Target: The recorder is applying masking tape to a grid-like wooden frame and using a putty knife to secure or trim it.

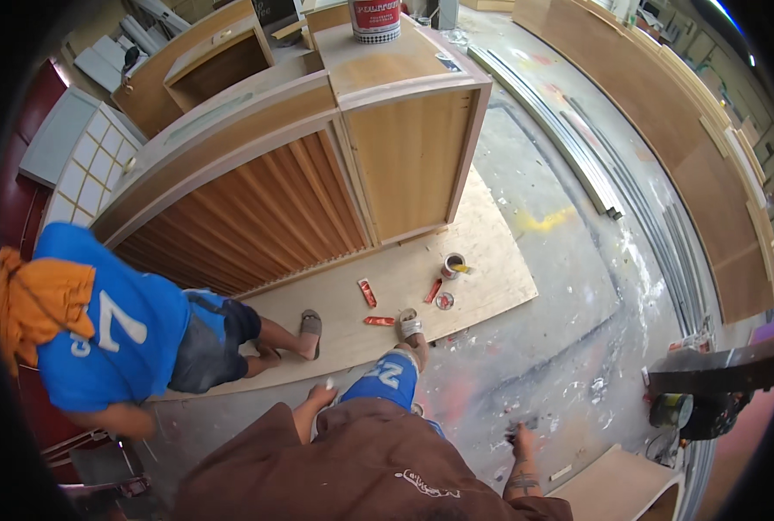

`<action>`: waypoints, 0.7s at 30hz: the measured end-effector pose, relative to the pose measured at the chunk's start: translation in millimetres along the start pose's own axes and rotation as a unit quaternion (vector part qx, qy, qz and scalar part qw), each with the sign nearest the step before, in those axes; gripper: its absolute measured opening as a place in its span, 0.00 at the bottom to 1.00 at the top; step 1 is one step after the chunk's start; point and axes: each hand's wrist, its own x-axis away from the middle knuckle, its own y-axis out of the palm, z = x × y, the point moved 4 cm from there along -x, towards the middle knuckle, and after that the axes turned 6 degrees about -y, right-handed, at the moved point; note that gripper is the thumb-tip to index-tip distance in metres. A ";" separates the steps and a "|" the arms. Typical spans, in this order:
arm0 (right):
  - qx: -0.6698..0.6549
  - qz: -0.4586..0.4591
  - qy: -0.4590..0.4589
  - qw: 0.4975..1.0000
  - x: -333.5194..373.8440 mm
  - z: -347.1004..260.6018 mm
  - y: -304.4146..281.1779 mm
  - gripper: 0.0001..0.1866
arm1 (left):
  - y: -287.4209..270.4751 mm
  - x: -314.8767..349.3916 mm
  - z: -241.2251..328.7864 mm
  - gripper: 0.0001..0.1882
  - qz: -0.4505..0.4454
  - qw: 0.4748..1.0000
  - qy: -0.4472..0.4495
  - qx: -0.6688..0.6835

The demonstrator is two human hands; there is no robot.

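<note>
My left hand (320, 395) is closed beside my thigh, with a small white thing at its fingertips that is too small to name. Out to the right, my right hand (522, 441) hangs low over the floor, fingers curled round something dark and greyish that I cannot make out. Ahead of my foot, on a plywood sheet (500, 286), stands an open can (452, 263) with a yellow-handled tool in it. Near it lie a round lid (444, 301) and three red tubes, one of them a flattened tube (367, 293). Neither hand touches these.
A long wooden counter (413, 165) with a slatted front stands ahead, a red can (375, 19) on top. At the left a co-worker in a blue shirt (113, 326) bends forward. Metal profiles (552, 130) lie on the floor at right, before a long wooden panel (665, 148).
</note>
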 end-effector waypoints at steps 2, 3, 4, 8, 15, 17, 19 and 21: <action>0.030 -0.074 0.105 0.991 -2.3 21.3 29.8 0.22 | 10.2 -23.1 -40.6 0.21 -0.007 1.000 -0.001 -0.001; 0.051 -0.070 0.163 0.983 9.7 22.1 49.6 0.23 | 4.7 -21.3 -30.1 0.19 -0.044 0.998 0.030 -0.026; 0.015 -0.068 0.200 0.977 13.3 14.1 72.5 0.20 | -4.1 -21.2 -22.4 0.19 -0.041 0.999 -0.020 0.000; 0.184 -0.123 0.102 0.970 -29.1 30.0 77.3 0.21 | -33.1 -18.4 76.6 0.17 -0.041 0.980 -0.071 0.184; 0.088 -0.054 -0.007 0.995 -52.9 -245.6 137.8 0.20 | -138.1 -52.4 304.1 0.13 -0.088 0.931 0.127 0.330; 0.096 -0.033 -0.060 0.993 -75.7 -299.9 140.2 0.20 | -167.1 -48.7 356.9 0.14 -0.080 0.922 0.185 0.331; 0.101 -0.047 -0.097 0.989 -90.5 -342.4 142.5 0.20 | -192.3 -36.4 391.3 0.15 -0.072 0.908 0.240 0.335; 0.099 -0.041 -0.115 0.988 -94.5 -367.8 150.2 0.21 | -213.5 -21.7 419.0 0.16 -0.045 0.924 0.256 0.282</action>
